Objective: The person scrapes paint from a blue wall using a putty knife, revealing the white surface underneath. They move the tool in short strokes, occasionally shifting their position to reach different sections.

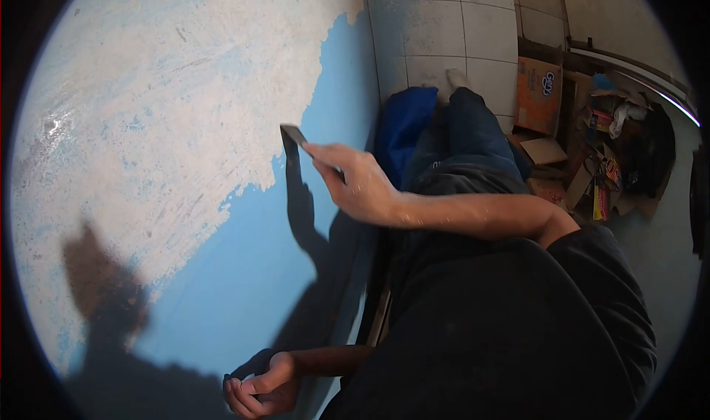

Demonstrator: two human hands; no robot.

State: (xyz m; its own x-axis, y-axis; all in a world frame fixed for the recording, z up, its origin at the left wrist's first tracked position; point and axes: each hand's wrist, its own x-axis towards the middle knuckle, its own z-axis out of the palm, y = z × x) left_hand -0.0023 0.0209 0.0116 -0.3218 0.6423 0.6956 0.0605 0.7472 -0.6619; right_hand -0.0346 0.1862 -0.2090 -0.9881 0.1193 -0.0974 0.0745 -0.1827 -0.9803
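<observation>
My right hand [355, 181] is closed round a scraper [294, 134], its fingers wrapped over the handle so that mostly the flat metal blade shows. The blade is at the wall, near the ragged line where light blue paint [214, 272] meets a pale, scraped area [170, 109]. Below, close to the painted part of the wall, my left hand [266, 390] is loosely curled, thumb against the fingers, with nothing visible in it. Dust specks the right hand and forearm.
The wall fills the left side, with shadows of my head and arms on it. White floor tiles [433, 28] lie beyond my legs. A blue cloth or bag [403, 135] is beside them. To the right are an orange carton [538, 94] and a heap of packets and cardboard [603, 168].
</observation>
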